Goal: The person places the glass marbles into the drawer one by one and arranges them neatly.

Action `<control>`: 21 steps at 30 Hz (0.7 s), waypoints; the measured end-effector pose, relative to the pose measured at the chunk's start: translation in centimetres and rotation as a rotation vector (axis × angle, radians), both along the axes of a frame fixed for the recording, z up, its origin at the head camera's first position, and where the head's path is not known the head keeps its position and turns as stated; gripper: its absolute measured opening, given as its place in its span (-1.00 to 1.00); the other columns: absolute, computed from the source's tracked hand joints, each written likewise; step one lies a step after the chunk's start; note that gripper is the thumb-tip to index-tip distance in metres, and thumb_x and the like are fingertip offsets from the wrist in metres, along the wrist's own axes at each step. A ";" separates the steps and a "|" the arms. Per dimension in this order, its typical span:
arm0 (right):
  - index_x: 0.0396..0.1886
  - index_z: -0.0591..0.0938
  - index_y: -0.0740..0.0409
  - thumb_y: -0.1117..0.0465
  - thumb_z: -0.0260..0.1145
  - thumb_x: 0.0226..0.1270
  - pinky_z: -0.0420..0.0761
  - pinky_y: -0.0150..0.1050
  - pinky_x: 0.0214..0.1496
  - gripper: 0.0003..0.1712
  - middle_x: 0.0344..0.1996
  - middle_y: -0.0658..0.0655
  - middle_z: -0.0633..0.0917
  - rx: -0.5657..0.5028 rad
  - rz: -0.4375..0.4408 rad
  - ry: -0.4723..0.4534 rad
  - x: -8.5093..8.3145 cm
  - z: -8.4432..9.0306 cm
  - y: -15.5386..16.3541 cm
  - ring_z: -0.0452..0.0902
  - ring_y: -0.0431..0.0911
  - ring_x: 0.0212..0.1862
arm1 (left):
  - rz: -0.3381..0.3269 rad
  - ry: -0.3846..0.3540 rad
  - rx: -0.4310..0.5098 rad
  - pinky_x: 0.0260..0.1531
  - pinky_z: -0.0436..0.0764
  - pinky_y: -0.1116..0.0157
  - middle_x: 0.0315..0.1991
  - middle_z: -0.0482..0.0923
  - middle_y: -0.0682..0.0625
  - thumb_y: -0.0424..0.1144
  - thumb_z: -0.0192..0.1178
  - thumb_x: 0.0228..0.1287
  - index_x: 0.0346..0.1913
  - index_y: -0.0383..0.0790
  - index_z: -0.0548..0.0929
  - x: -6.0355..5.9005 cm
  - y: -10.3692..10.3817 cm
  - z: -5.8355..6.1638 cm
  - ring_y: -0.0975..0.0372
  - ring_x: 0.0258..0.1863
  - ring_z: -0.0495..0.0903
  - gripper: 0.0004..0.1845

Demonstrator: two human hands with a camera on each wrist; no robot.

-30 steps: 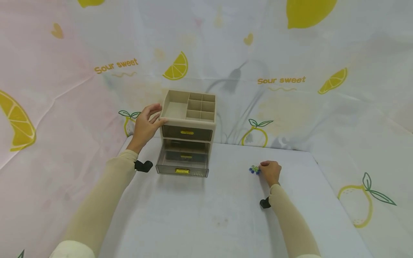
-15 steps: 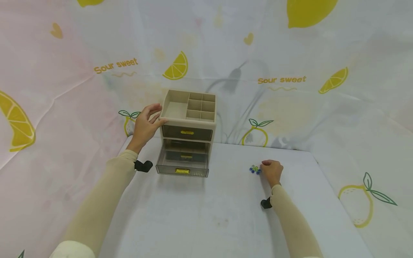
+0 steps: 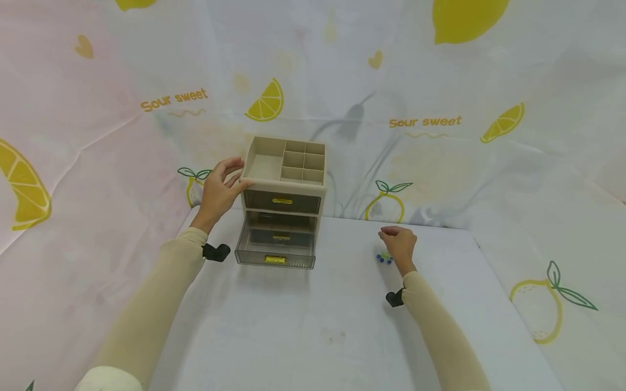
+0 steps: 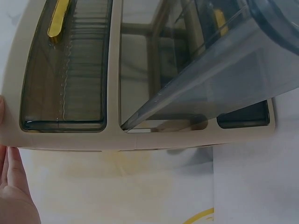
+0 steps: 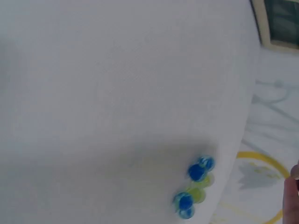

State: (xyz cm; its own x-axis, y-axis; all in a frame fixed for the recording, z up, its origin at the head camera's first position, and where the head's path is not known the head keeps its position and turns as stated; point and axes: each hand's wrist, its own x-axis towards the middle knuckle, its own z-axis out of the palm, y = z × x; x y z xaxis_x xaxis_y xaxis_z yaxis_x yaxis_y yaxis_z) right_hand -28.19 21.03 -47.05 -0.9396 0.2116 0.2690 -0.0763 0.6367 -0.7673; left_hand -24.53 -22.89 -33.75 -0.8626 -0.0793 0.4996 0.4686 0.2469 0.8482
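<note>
A beige desktop drawer organizer (image 3: 285,188) with smoky clear drawers stands on the table. Its middle drawer (image 3: 275,259) is pulled out, while the top drawer (image 3: 282,201) is closed. My left hand (image 3: 218,191) grips the organizer's upper left corner, thumb on the front and fingers along the side. Above a small cluster of blue and green glass marbles (image 5: 197,172), my right hand (image 3: 401,244) is raised with thumb and fingertips together. It seems to pinch a marble, hidden by the fingertips; in the right wrist view only part of the hand (image 5: 290,200) shows.
The organizer's top has a tray (image 3: 266,165) and several small compartments (image 3: 303,161). A white cloth covers the table (image 3: 293,326). Behind it hangs a lemon-printed backdrop (image 3: 332,65). The open drawer juts out over the table.
My right hand has lifted off the marbles and moved slightly left and away from me. The left hand and the organizer have stayed in place.
</note>
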 end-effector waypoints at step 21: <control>-0.33 0.78 0.34 0.39 0.50 0.07 0.75 -0.40 -0.33 -0.86 -0.36 0.23 0.76 -0.233 0.301 0.180 0.7 3.6 -8.2 0.74 0.03 -0.31 | -0.008 0.004 0.004 0.34 0.38 0.02 0.23 0.38 -0.39 -0.51 0.35 0.14 0.28 -0.54 0.36 -0.2 -0.2 -0.2 -0.09 0.29 0.35 -0.37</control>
State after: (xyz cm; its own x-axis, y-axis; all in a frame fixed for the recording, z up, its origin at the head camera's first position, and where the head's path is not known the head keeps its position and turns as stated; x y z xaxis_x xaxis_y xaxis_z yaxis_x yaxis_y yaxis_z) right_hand -27.46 12.81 -43.44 -0.9111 0.0093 0.4120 -0.3784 0.3768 -0.8454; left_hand -24.68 -23.12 -33.92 -0.8615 -0.0743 0.5023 0.4735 0.2398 0.8475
